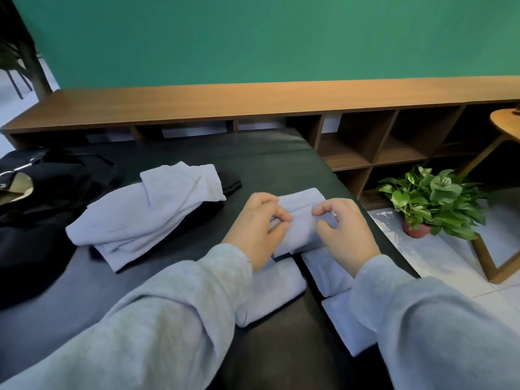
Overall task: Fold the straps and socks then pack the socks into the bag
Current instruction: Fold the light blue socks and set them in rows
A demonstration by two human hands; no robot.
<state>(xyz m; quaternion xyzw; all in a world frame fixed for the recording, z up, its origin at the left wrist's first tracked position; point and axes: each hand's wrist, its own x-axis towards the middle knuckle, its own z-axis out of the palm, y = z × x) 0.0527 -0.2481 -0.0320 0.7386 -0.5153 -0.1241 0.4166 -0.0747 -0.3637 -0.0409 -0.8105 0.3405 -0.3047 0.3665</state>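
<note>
- Here, both hands are working a folded pale sock [302, 218] at the right part of the black bench [157, 291].
- The left hand [257, 229] is lying over the sock's left side, its fingers [281, 216] curling in and pinching the cloth.
- The right hand [347, 233] is sitting on the sock's right side, its fingers [323, 211] bending down and pinching the upper layer; thumb and forefinger are nearly meeting.
- The two hands are facing each other across the sock, close but not touching.
- Both arms are wearing grey sleeves [174, 319] reaching in from the bottom edge.
- Three more folded pale pieces are lying nearer the person: one [277, 288] under the left wrist, one [327, 273] just below the held sock, one [347, 326] partly hidden by the right sleeve.
- A loose pile of pale cloth [146, 212] is lying to the left, resting over dark cloth [230, 182].
- A black bag [42, 209] with metal clips is sitting at the bench's left end, well apart from the hands.
- A wooden shelf unit [253, 102] is running along the green wall [253, 38] behind.
- A potted plant [430, 201] is standing on the tiled floor to the right, beside a wooden table leg [489, 260].
</note>
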